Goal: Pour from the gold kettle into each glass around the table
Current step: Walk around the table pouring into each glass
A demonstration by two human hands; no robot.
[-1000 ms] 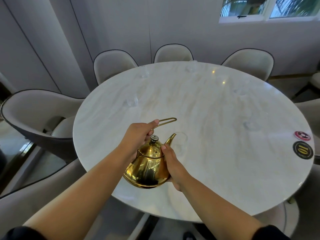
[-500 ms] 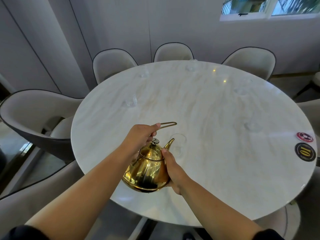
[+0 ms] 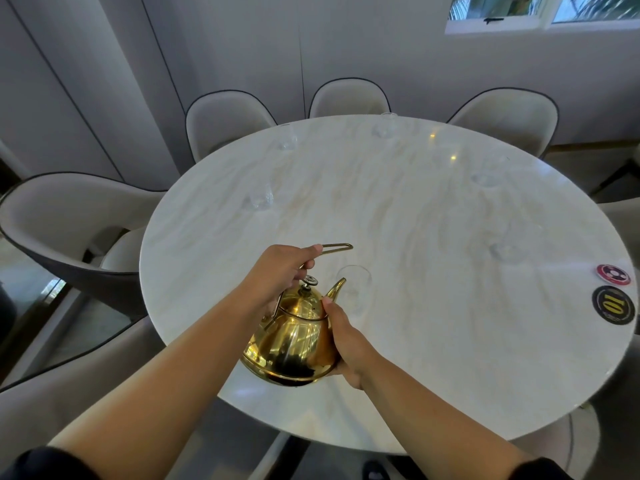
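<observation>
Marble table, kettle perhaps over glass

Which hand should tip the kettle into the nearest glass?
Probably left: the left hand grips the gold kettle by its handle, spout beside the nearest glass; the right hand only cups its body.

We see a softly lit room. Daylight enters through the window at the far right, whose panes look washed out and smeared. The marble table shines evenly, with two small bright glints on its far side and a pale sheen at its near edge. The gold kettle mirrors the room in sharp highlights and dark patches. The clear glasses nearly vanish against the bright top. Shadows are faint. The wide lens bows the chairs and the wall lines at the left edge, and the corners are soft.
</observation>
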